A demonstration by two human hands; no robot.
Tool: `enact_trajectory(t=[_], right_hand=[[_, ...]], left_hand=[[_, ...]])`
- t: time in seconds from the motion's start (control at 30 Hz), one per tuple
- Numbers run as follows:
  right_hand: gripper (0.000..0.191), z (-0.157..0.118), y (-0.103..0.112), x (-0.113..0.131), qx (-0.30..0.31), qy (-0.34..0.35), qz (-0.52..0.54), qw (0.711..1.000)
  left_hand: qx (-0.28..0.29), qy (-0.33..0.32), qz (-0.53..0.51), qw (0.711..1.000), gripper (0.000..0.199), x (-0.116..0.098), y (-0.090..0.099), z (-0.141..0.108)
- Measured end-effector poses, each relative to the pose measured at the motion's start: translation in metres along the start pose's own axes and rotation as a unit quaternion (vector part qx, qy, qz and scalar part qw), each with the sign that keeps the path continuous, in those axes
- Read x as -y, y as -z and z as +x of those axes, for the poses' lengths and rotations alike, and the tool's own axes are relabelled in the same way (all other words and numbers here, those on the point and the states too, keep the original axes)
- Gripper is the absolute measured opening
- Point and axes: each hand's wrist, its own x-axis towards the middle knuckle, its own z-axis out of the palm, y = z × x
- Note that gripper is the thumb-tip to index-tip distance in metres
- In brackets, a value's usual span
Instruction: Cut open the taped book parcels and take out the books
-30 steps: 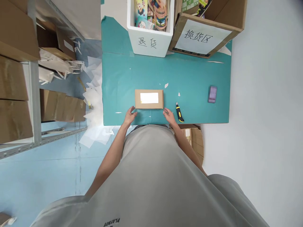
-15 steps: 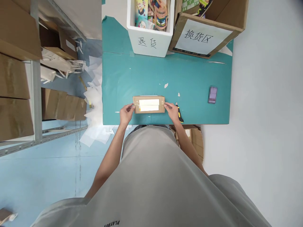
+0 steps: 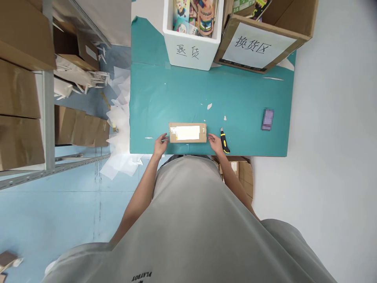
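A small brown cardboard box (image 3: 173,138) with a white label (image 3: 187,133) lies near the front edge of the teal-covered table (image 3: 165,98). At the box's left end is my left hand (image 3: 160,144), its fingers apart and holding nothing. By the right end my right hand (image 3: 216,143) is likewise open, with a narrow gap between its fingertips and the cardboard. Just right of that hand lies a black and yellow utility knife (image 3: 225,141), its blade end pointing away from me.
At the table's back stand a white bin (image 3: 191,53) of packaged goods and a larger labelled carton (image 3: 259,47). A phone-like purple object (image 3: 267,119) lies to the right. Paper scraps (image 3: 209,106) dot the table. Shelving (image 3: 48,118) with cartons stands left, beside loose white sheets (image 3: 119,129).
Both hands have let go of the box ends and opened slightly away from them. The box now looks flatter on top, its label in one piece. The view has shifted slightly.
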Motion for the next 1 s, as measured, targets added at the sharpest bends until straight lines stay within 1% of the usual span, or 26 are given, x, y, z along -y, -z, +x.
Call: enact_trajectory(t=[0.1,0.13,0.2,0.27,0.33,0.43,0.5,0.57,0.63,0.7,0.77,0.83,0.93,1.0], right_hand=[[0.044,-0.004,-0.003,0.000,0.023,-0.012,-0.006,1.000],[0.046,-0.006,-0.005,0.001,0.032,-0.012,-0.004,0.999],[0.050,-0.008,-0.009,0.004,0.057,-0.001,0.004,0.998],[0.052,-0.010,-0.012,0.009,0.070,0.013,0.006,0.997],[0.053,-0.011,-0.013,0.013,0.058,0.025,-0.004,0.998],[0.056,-0.009,-0.008,0.022,0.012,0.048,-0.015,0.999],[0.056,-0.006,-0.003,0.028,-0.002,0.072,-0.014,0.997],[0.056,-0.001,-0.002,0.034,-0.006,0.091,-0.021,0.996],[0.055,0.003,-0.003,0.036,-0.008,0.096,-0.033,0.995],[0.054,0.005,-0.008,0.036,-0.001,0.087,-0.043,0.995],[0.051,0.007,-0.012,0.032,0.009,0.070,-0.044,0.997],[0.048,0.006,-0.013,0.024,-0.001,0.040,-0.041,0.998],[0.043,0.002,-0.012,0.012,-0.023,-0.009,-0.040,0.999],[0.038,-0.002,-0.011,0.006,-0.015,-0.024,-0.038,0.999]], left_hand=[[0.023,-0.005,0.032,0.999,0.070,0.007,-0.002,0.002],[0.034,-0.011,0.036,0.999,0.071,0.007,-0.004,0.002],[0.050,-0.030,0.043,0.997,0.066,0.006,-0.008,0.002],[0.051,-0.049,0.053,0.996,0.057,0.001,-0.012,0.001],[0.042,-0.066,0.059,0.995,0.050,-0.007,-0.013,-0.001],[0.030,-0.108,0.055,0.992,0.042,-0.022,-0.008,-0.004],[0.021,-0.139,0.052,0.989,0.041,-0.033,-0.004,-0.004],[0.011,-0.156,0.050,0.986,0.044,-0.042,-0.002,-0.001],[0.003,-0.148,0.053,0.988,0.045,-0.046,-0.003,0.004],[0.005,-0.113,0.055,0.992,0.042,-0.045,-0.005,0.010],[0.017,-0.067,0.047,0.996,0.042,-0.039,-0.006,0.015],[0.024,-0.033,0.039,0.998,0.044,-0.029,-0.005,0.016],[0.019,-0.012,0.044,0.999,0.045,-0.015,-0.001,0.012],[0.021,-0.008,0.050,0.999,0.041,-0.008,0.001,0.006]])
